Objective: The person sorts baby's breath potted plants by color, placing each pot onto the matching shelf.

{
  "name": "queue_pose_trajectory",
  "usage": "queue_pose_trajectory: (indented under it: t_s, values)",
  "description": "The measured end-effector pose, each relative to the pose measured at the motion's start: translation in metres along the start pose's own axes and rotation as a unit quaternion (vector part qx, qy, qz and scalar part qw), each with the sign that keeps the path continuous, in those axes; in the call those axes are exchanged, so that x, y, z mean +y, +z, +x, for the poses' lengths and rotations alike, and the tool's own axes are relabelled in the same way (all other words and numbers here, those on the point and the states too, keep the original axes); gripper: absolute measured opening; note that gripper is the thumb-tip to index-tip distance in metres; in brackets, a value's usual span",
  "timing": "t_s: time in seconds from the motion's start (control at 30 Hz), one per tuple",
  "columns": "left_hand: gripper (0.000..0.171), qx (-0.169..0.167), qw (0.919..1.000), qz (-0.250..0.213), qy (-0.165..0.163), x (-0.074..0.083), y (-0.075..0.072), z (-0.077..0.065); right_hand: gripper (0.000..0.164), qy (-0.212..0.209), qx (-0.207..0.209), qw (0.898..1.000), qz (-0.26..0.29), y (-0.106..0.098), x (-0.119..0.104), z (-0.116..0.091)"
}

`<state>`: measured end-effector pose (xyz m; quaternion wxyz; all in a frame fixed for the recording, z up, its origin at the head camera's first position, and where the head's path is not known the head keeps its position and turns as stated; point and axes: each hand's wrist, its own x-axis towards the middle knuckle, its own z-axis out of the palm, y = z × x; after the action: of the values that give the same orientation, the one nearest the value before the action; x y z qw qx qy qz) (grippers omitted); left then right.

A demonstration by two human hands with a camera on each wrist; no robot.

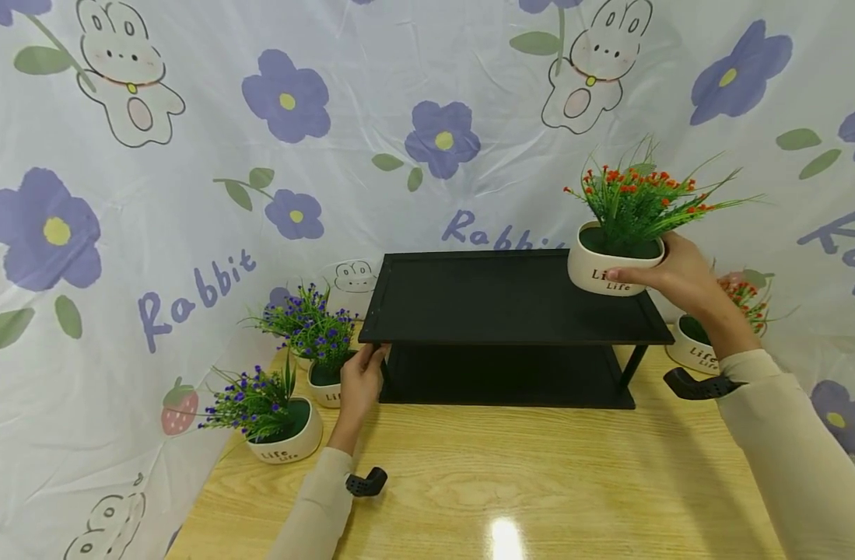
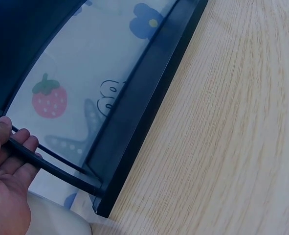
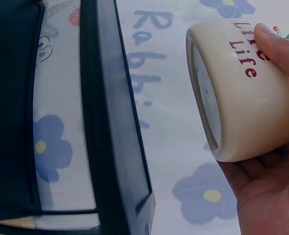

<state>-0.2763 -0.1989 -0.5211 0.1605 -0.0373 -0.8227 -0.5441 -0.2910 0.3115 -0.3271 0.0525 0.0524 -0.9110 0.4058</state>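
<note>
My right hand (image 1: 679, 272) grips a white oval flowerpot (image 1: 595, 268) with orange-red flowers, thumb over the "Life" lettering on its front. The pot is held over the right end of a black two-tier shelf (image 1: 476, 299). In the right wrist view, the underside of the pot (image 3: 247, 98) shows, with a gap between it and the shelf's top board (image 3: 127, 112). At the shelf's left end, my left hand (image 1: 360, 381) holds the black corner post (image 2: 56, 171), its fingers curled round it below the top board.
Left of the shelf stand potted plants with purple flowers: one in front (image 1: 287, 443), one beside my left hand (image 1: 324, 393), another behind. A second orange-flowered pot (image 1: 692, 351) stands right of the shelf, partly behind my forearm. A patterned cloth (image 1: 371, 78) hangs behind the wooden table (image 1: 469, 459).
</note>
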Motion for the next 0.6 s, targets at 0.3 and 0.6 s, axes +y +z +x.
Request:
queue_pose_trajectory:
  t_s: [0.3, 0.6]
  values:
    - [0.032, 0.0, 1.0, -0.007, 0.003, -0.002, 0.001, 0.001, 0.105, -0.033, -0.004, 0.999, 0.031, 0.017, -0.024, 0.014]
    - [0.028, -0.001, 1.0, -0.009, 0.002, -0.004, 0.0, 0.001, 0.082, -0.071, -0.004, 0.997, 0.027, 0.038, -0.048, 0.032]
